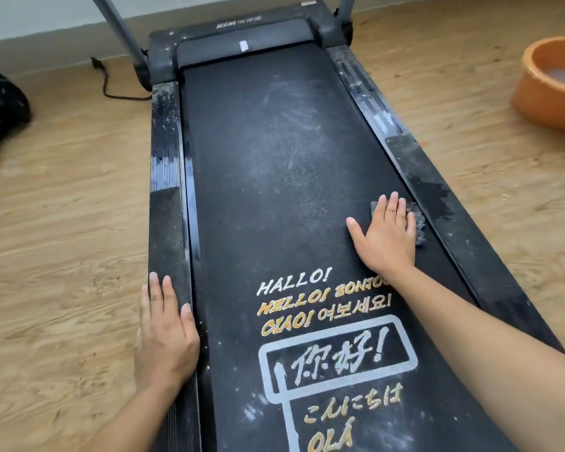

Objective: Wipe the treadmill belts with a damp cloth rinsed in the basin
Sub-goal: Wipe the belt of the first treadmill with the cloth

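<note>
One cloth (419, 223): under flat right hand (385, 236), straight fingers, belt (258, 158) right edge
Left hand (165, 334): flat, straight fingers, on left rail (165, 223)

a small exercise room; whether in a home or a club cannot be told. a dusty treadmill (258, 158) printed with greetings fills the middle. part of another dark machine (0, 102) shows at 9 o'clock. wood-look floor (62, 223) all round, pale wall (46, 14) at 11, cord (111, 89) at 10, orange basin (535, 102) of cloudy water at 2.
</note>
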`<state>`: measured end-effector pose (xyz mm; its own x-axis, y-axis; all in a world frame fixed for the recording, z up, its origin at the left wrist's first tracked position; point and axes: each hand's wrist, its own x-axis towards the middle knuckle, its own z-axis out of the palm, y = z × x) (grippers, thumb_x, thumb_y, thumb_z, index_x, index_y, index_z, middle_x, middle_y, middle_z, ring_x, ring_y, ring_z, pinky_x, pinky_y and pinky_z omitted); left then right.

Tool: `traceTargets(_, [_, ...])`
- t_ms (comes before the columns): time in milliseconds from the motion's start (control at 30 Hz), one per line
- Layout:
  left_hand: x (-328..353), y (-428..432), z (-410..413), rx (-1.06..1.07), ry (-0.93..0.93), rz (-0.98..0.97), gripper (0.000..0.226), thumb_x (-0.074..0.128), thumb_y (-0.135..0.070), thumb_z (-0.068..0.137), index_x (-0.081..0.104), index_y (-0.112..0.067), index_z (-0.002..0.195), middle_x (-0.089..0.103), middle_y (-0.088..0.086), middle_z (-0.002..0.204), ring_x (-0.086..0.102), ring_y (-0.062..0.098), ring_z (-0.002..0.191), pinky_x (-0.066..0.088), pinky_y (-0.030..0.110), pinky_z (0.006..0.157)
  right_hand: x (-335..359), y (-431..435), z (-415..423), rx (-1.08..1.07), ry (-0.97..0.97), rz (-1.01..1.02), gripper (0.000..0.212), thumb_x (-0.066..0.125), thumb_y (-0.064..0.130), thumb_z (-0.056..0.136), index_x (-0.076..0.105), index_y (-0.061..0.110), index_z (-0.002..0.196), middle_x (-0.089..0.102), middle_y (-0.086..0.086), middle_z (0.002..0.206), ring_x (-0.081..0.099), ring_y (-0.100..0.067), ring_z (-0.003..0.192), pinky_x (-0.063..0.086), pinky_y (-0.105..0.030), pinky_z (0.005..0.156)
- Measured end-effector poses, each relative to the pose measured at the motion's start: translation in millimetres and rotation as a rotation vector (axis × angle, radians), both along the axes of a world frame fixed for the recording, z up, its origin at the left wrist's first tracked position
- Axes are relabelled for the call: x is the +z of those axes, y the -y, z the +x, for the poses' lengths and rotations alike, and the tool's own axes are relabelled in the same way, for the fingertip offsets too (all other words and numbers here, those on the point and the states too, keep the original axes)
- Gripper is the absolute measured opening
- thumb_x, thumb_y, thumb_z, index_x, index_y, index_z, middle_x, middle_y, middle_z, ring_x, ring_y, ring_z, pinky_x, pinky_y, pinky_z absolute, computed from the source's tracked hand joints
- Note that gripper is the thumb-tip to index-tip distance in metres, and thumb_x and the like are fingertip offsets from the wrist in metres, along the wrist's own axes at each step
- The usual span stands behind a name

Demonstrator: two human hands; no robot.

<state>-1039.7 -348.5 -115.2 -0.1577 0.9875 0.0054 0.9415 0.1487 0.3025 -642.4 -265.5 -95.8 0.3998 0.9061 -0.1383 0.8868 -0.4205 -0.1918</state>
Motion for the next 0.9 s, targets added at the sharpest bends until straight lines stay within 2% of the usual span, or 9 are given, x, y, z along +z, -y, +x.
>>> traceTargets(167, [-0.1, 0.6, 1.0, 0.018, -0.029, -0.021, 0.064, 0.032, -0.033, 0.110, 0.015, -0.014, 0.168, -0.004, -0.004, 0.177, -0.003, 0.014, 0.163, 0.026, 0.047, 0.125, 0.2, 16.0, -109.4, 0.344, 0.002, -0.011, 0.099, 0.011, 0.076, 0.096, -0.001, 0.008, 0.167, -0.009, -0.015, 0.175, -0.011, -0.028, 0.162, -0.003, -0.047, 0.131])
traceTargets(333, [-0.5, 0.0, -1.5, 0.006, 0.007, -0.004, 0.062, 0.029, -0.034, 0.111, 0.015, -0.017, 0.168, -0.004, -0.008, 0.176, -0.004, 0.011, 0.162, 0.024, 0.045, 0.126, -2.0, 30.4, -218.8, 0.742, -0.076, -0.002, 0.086, 0.024, 0.062, 0.104, 0.000, 0.009, 0.167, -0.011, -0.013, 0.175, -0.015, -0.025, 0.161, -0.008, -0.045, 0.130])
traceTargets(433, [-1.6, -1.9, -6.3, -0.003, 0.071, 0.031, 0.066, 0.022, -0.040, 0.106, 0.022, -0.017, 0.167, 0.003, -0.010, 0.176, 0.001, 0.010, 0.162, 0.020, 0.042, 0.129, -6.3, 57.4, -240.4, 0.966, -0.061, 0.015, 0.082, 0.030, 0.054, 0.105, 0.005, 0.008, 0.167, -0.005, -0.013, 0.175, -0.010, -0.024, 0.162, -0.006, -0.043, 0.130])
traceTargets(533, [-4.1, -0.9, -9.0, -0.004, 0.070, 0.043, 0.068, 0.020, -0.042, 0.103, 0.023, -0.019, 0.167, 0.005, -0.011, 0.176, 0.001, 0.009, 0.162, 0.019, 0.044, 0.130, -12.2, 80.4, -214.9, 1.154, -0.049, 0.042, 0.079, 0.034, 0.053, 0.105, 0.011, 0.009, 0.167, 0.003, -0.010, 0.175, -0.002, -0.023, 0.163, -0.002, -0.041, 0.131])
traceTargets(633, [-3.4, 0.5, -8.6, 0.003, 0.064, 0.027, 0.069, 0.017, -0.046, 0.103, 0.020, -0.021, 0.168, 0.002, -0.015, 0.176, -0.002, 0.006, 0.162, 0.022, 0.048, 0.129, -13.0, 66.7, -150.8, 1.066, -0.025, 0.074, 0.079, 0.030, 0.058, 0.104, 0.015, 0.015, 0.168, 0.008, -0.005, 0.176, 0.004, -0.020, 0.162, 0.004, -0.041, 0.132])
traceTargets(733, [-2.9, 1.5, -8.1, 0.001, 0.062, 0.010, 0.072, 0.014, -0.049, 0.102, 0.018, -0.022, 0.168, -0.001, -0.015, 0.176, -0.004, 0.005, 0.161, 0.020, 0.051, 0.129, -5.2, 41.2, -52.9, 0.751, 0.018, 0.030, 0.085, 0.016, 0.067, 0.099, 0.006, 0.019, 0.169, -0.001, -0.001, 0.176, -0.004, -0.017, 0.162, 0.005, -0.044, 0.131])
traceTargets(800, [-2.7, 1.6, -8.8, 0.000, 0.055, 0.013, 0.073, 0.013, -0.050, 0.101, 0.019, -0.020, 0.168, 0.001, -0.013, 0.176, -0.002, 0.007, 0.162, 0.018, 0.050, 0.130, 2.9, 40.7, 18.1, 0.526, 0.027, -0.014, 0.089, 0.008, 0.072, 0.096, -0.001, 0.021, 0.168, -0.008, 0.000, 0.176, -0.010, -0.016, 0.162, -0.002, -0.042, 0.132])
traceTargets(900, [-1.8, 1.7, -8.4, -0.010, 0.050, 0.017, 0.074, 0.012, -0.051, 0.101, 0.019, -0.019, 0.168, 0.002, -0.010, 0.176, -0.001, 0.009, 0.162, 0.018, 0.052, 0.130, 2.8, 67.8, 70.3, 0.312, 0.011, -0.048, 0.091, 0.012, 0.074, 0.098, -0.003, 0.017, 0.168, -0.012, -0.004, 0.175, -0.013, -0.017, 0.161, -0.006, -0.036, 0.131])
